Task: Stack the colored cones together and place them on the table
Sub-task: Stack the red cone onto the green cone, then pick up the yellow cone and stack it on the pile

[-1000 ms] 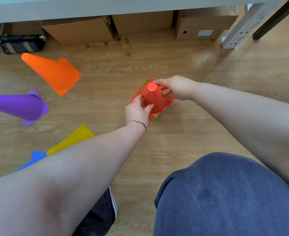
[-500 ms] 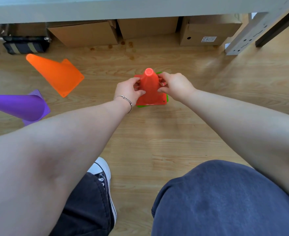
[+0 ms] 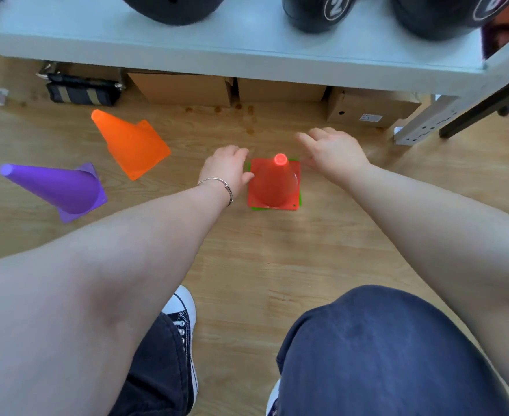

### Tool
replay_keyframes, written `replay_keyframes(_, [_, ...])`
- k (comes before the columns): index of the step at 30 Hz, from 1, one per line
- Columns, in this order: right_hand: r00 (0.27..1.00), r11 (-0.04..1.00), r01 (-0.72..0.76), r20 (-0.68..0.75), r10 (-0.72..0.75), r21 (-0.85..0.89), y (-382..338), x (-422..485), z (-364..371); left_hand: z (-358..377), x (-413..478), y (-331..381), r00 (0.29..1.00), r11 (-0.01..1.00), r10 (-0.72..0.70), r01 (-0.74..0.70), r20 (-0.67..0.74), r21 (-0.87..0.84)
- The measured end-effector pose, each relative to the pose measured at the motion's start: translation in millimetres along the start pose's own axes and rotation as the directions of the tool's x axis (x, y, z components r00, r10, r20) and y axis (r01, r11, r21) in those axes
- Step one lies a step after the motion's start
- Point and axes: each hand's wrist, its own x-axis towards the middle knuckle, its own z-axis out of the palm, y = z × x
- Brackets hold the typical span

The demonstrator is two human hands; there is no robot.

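The red cone [image 3: 272, 183] stands upright on the wooden floor [image 3: 277, 250] at the centre of the frame, nested over a green cone [image 3: 300, 202] of which only thin slivers of base show at the edges. The left hand [image 3: 227, 172] sits just beside the red base, fingers loosely curled and holding nothing; whether its thumb touches the plastic I cannot tell. The right hand [image 3: 334, 154] hovers to the right of the cone tip, spread and empty, its fingertips blurred.

These look like thin, hollow moulded plastic: light, slightly flexible at the wall, smooth and probably slippery on the taper. I judge the square base flange or the lower wall the surest hold.

2 cones lie on their sides at left: the orange cone [image 3: 130, 142] in the upper left and the purple cone [image 3: 58, 187] at the left edge. The grey surface [image 3: 247, 43] crosses the top of the frame, carrying dark balls [image 3: 313, 13] that are cut off. How many cones sit under the red one is hidden.
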Motion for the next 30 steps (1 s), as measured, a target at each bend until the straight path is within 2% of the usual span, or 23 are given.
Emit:
replay_keyframes(7, [0.983, 0.995, 0.092, -0.158, -0.097, -0.040, -33.8, 44.9, -48.1, -45.8, -24.1, -36.3, 0.967, 0.987, -0.151, 0.159, -0.206, 0.023])
replay_keyframes(14, [0.959, 0.976, 0.211, -0.203, -0.197, 0.049, -114.3, 72.3, -58.1, -62.2, -82.4, -94.2, 0.913, 0.941, -0.335, 0.337, -0.233, -0.031])
replay_keyframes(21, [0.959, 0.935, 0.281, -0.101, -0.265, 0.215, -215.8, 66.7, -36.0, -49.1, -150.2, -162.0, 0.794, 0.816, -0.578, 0.566, -0.190, -0.117])
replay_keyframes(26, [0.940, 0.922, 0.277, 0.125, -0.318, 0.269, -268.0, 58.2, 6.1, -13.0, -189.5, -195.6, 0.713, 0.729, -0.684, 0.657, -0.153, -0.194])
replay_keyframes(30, [0.865, 0.916, 0.309, 0.325, -0.383, 0.256, -290.3, 59.8, 35.5, 21.8, -215.8, -212.4, 0.734, 0.730, -0.678, 0.666, -0.038, -0.153])
